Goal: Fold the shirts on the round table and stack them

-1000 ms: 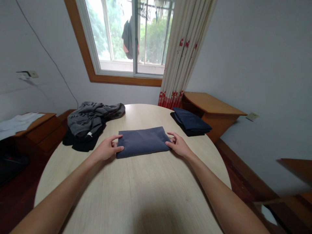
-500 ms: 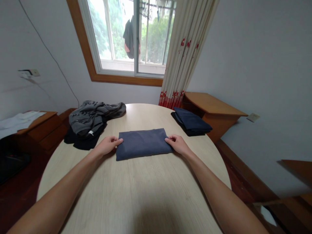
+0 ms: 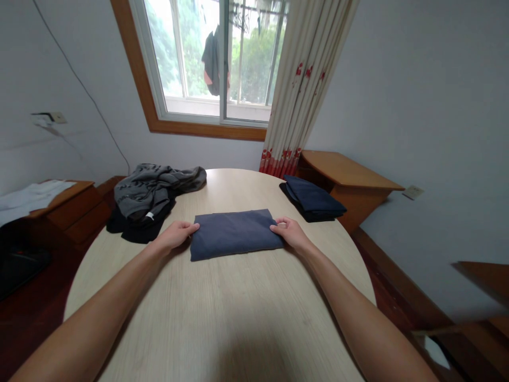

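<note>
A folded blue-grey garment (image 3: 234,233) lies flat in the middle of the round wooden table (image 3: 222,318). My left hand (image 3: 175,235) pinches its left edge, fingers closed on the cloth. My right hand (image 3: 289,233) grips its right edge in the same way, thumb on top. Both forearms reach in from the near edge of the table.
A heap of unfolded grey and black clothes (image 3: 149,196) sits at the table's far left. A folded navy stack (image 3: 312,198) lies at the far right, beside a low wooden cabinet (image 3: 345,178). Behind are a window and a curtain (image 3: 302,85). Another cabinet with white cloth (image 3: 35,196) stands left.
My hands closed from loosely spread fingers into pinches on the garment's two side edges. The garment has shifted slightly away from me.
</note>
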The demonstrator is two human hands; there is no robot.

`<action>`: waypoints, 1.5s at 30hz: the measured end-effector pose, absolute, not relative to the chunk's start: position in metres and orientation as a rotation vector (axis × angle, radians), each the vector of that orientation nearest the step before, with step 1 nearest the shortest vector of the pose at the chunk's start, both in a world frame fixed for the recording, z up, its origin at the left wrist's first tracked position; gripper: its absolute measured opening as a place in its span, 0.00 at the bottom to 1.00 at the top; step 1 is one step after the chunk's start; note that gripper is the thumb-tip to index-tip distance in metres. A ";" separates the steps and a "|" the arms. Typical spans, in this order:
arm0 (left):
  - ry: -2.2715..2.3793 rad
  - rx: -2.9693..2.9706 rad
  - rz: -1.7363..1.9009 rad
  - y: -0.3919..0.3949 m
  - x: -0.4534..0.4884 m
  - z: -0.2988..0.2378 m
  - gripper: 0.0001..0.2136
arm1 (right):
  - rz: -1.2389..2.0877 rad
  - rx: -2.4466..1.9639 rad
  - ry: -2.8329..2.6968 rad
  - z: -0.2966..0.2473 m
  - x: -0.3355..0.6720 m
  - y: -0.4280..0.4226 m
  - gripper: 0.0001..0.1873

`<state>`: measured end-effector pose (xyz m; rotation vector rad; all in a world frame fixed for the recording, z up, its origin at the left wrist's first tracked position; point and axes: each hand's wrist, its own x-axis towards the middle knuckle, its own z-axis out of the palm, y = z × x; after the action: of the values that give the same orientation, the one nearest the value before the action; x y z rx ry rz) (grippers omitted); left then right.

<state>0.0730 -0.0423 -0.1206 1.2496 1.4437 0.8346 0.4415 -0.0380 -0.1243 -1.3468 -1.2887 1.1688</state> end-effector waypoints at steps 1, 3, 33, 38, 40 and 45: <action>1.451 1.237 0.828 -0.043 0.074 -0.120 0.26 | 1.191 -1.338 -1.256 -0.125 0.441 -0.038 0.23; 1.461 1.220 0.822 -0.043 0.075 -0.121 0.26 | 1.207 -1.335 -1.204 -0.126 0.441 -0.036 0.23; 1.272 1.483 0.084 -0.072 0.060 -0.086 0.30 | 1.677 -1.561 -1.565 -0.090 0.470 -0.069 0.26; 1.422 1.345 0.361 -0.066 0.068 -0.086 0.31 | 1.360 -1.541 -1.301 -0.093 0.448 -0.058 0.17; 1.424 1.290 0.467 -0.063 0.071 -0.089 0.29 | 1.277 -1.495 -1.239 -0.098 0.439 -0.053 0.18; 1.370 1.159 0.645 -0.060 0.073 -0.098 0.24 | 1.290 -1.362 -1.139 -0.107 0.434 -0.047 0.21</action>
<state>0.0730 -0.0595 -0.0978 1.1592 1.3703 0.6448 0.4339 -0.0474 -0.1069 -1.3619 -1.1386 1.2900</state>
